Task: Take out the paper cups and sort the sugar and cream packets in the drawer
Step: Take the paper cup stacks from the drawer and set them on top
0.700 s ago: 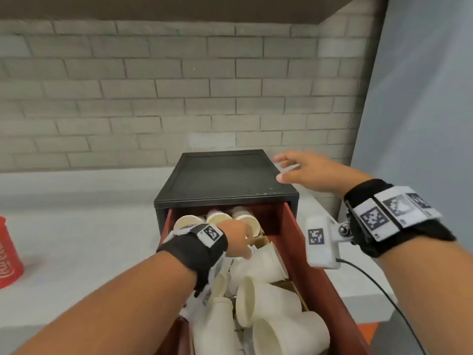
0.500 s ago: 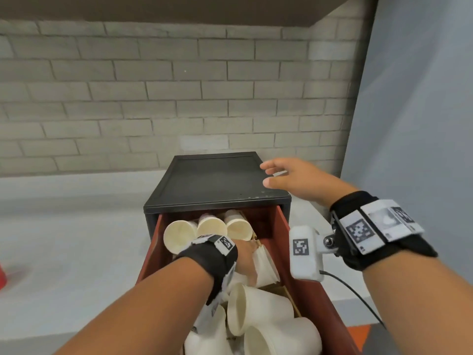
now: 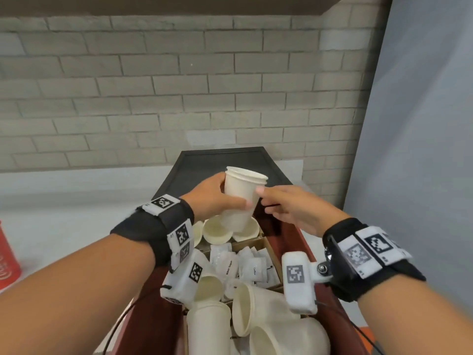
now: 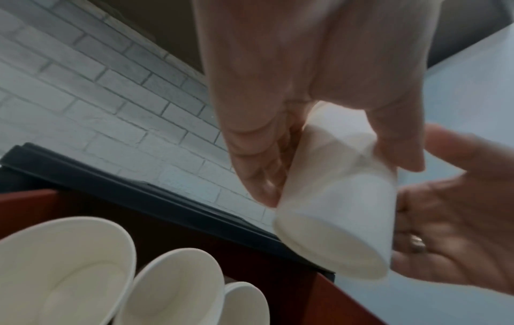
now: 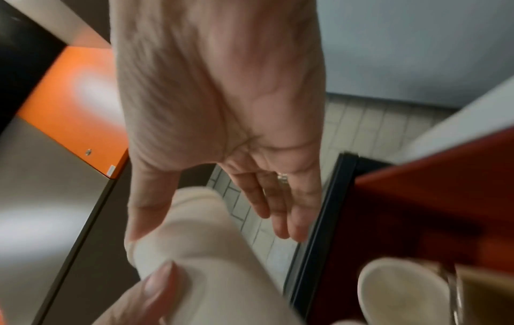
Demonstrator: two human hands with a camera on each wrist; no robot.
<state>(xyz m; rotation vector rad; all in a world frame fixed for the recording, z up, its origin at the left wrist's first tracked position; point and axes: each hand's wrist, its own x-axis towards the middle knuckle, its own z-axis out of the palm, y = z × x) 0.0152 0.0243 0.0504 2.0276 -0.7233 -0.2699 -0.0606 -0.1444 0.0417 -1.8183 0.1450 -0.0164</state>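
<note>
Two hands meet above the open drawer. The left hand grips a nested stack of white paper cups, fingers and thumb curled round its wall, and holds it upright with the rims up, above the back end of the drawer and in front of the black cabinet. The right hand is beside the stack with its fingers straight and loose; its thumb touches the stack's right side, and the palm grasps nothing. Below, three cups lie with their mouths facing forward at the back of the drawer. Behind the drawer's middle, white packets lie mixed in a cardboard tray. More cups lie on their sides at the front end. The cabinet stands at the far right edge of the grey tabletop, against a brick wall. A red can stands at the tabletop's left edge.
</note>
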